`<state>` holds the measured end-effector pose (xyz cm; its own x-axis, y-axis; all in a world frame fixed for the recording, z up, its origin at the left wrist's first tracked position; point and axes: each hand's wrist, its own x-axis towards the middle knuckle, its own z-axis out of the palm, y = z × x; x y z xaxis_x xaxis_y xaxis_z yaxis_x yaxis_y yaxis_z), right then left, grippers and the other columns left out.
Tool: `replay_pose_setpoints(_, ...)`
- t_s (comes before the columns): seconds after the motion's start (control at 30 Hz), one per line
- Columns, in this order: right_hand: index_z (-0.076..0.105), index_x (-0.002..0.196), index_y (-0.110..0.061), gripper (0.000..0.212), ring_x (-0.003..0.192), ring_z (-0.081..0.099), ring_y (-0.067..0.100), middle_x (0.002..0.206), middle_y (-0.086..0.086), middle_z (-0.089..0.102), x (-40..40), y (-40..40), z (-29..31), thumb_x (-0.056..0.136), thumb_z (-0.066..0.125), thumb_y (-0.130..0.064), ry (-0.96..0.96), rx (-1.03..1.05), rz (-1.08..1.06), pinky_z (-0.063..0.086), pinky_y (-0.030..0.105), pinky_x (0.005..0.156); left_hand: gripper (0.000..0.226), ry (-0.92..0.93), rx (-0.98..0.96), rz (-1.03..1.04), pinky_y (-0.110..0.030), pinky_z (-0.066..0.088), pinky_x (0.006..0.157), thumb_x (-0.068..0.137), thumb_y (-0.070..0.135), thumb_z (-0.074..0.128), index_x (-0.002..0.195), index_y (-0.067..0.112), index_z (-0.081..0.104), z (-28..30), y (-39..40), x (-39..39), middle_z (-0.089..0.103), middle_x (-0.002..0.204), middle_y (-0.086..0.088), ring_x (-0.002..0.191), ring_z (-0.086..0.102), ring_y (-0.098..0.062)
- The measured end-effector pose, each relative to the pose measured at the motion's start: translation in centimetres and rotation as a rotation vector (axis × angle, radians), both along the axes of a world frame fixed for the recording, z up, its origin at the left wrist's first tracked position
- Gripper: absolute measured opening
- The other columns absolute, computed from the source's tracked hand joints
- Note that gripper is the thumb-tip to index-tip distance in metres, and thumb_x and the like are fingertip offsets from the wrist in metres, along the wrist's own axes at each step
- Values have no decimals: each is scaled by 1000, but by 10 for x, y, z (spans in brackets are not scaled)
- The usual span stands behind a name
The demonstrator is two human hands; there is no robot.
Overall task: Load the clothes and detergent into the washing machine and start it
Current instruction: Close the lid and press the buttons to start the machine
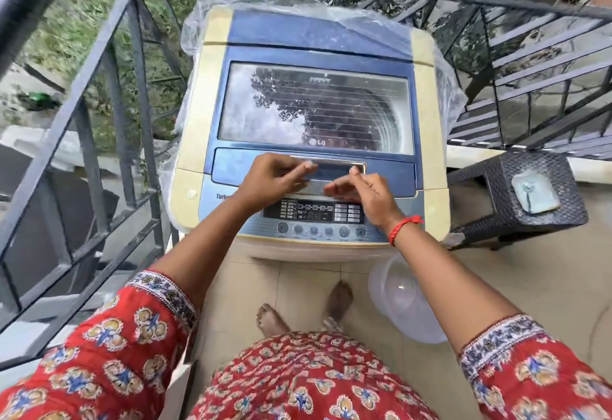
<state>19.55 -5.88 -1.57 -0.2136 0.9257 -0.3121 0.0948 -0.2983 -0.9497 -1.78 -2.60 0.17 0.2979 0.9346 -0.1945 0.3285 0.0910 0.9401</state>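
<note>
A blue and cream top-loading washing machine (309, 38) stands in front of me with its glass lid (314, 108) closed. A silver lid handle (334, 167) runs along the lid's front edge. My left hand (275, 177) rests on the handle's left part, fingers stretched over it. My right hand (361, 187) touches the handle's right part with its fingertips. The control panel (314, 214) with its display and round buttons lies just under my wrists. Inside the drum only reflections show. No clothes or detergent are in view.
A clear plastic tub (404, 300) sits on the tiled floor at the machine's right foot. A dark wicker stool (490, 187) with a pale object (535, 192) on it stands to the right. Metal railing (99, 88) closes the left and back. Clear plastic sheeting (440, 85) hangs behind the machine.
</note>
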Motion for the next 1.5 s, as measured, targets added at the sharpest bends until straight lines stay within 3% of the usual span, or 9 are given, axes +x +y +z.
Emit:
replay_pose_setpoints(0.03, 70, 98, 6, 53, 95, 71, 30, 97, 21, 72, -3, 2, -2, 99, 34, -33, 14, 10, 4, 55, 36, 88, 34, -83, -94, 17, -26, 59, 76, 97, 27, 54, 93, 0, 74, -6, 2, 0, 74, 94, -11, 82, 71, -6)
replay_pose_setpoints(0.1, 70, 98, 8, 53, 96, 70, 30, 97, 23, 72, -8, 8, -5, 102, 32, -28, 35, 37, 30, 54, 34, 89, 54, -215, -237, 31, -34, 58, 81, 102, 31, 39, 92, -13, 69, -16, 5, 0, 75, 89, -13, 88, 72, -22)
replay_pose_setpoints(0.2, 70, 99, 10, 54, 101, 69, 31, 99, 24, 71, -9, 19, -5, 105, 27, -23, 32, 54, 141, 52, 38, 94, 64, -292, -269, -7, -32, 58, 78, 105, 29, 27, 95, -24, 61, -22, 11, -2, 74, 86, -15, 86, 71, -26)
replay_pose_setpoints(0.3, 69, 101, 10, 56, 104, 67, 30, 102, 23, 71, -5, 30, -5, 104, 26, -26, -3, 35, 231, 52, 37, 95, 64, -283, -227, -82, -34, 58, 81, 105, 30, 26, 95, -22, 63, -23, 12, -5, 71, 93, -22, 91, 70, -30)
replay_pose_setpoints(0.47, 64, 106, 14, 56, 99, 69, 24, 100, 20, 71, -3, 40, 2, 106, 21, -22, 66, -100, 317, 53, 25, 84, 58, -268, -158, -128, -31, 58, 81, 104, 27, 30, 93, -15, 69, -24, 12, -5, 71, 97, -27, 92, 69, -28)
replay_pose_setpoints(0.63, 65, 105, 13, 57, 97, 70, 24, 95, 15, 73, -5, 40, 2, 104, 24, -26, 66, -88, 337, 54, 26, 83, 50, -270, -110, -137, -24, 56, 74, 105, 19, 30, 87, -4, 71, -21, 9, -5, 77, 82, -2, 84, 71, -19)
replay_pose_setpoints(0.83, 65, 105, 13, 56, 98, 69, 27, 96, 14, 74, -5, 39, 1, 104, 23, -24, 77, -102, 316, 54, 28, 84, 48, -284, -118, -144, -21, 55, 73, 105, 17, 29, 90, -3, 70, -16, 7, -4, 76, 81, 4, 83, 72, -14)
replay_pose_setpoints(1.1, 64, 105, 13, 55, 106, 65, 39, 100, 22, 72, -3, 38, -2, 102, 25, -26, 188, -123, 275, 53, 35, 90, 50, -315, -163, -133, -28, 57, 80, 104, 23, 29, 98, -6, 69, -19, 8, -4, 77, 88, -3, 90, 71, -21)
replay_pose_setpoints(1.5, 65, 105, 11, 56, 108, 64, 37, 103, 20, 72, -3, 37, 0, 102, 24, -28, 195, -122, 266, 53, 35, 92, 54, -284, -175, -122, -28, 56, 80, 105, 23, 29, 98, -14, 67, -17, 7, -2, 76, 92, -5, 94, 71, -24)
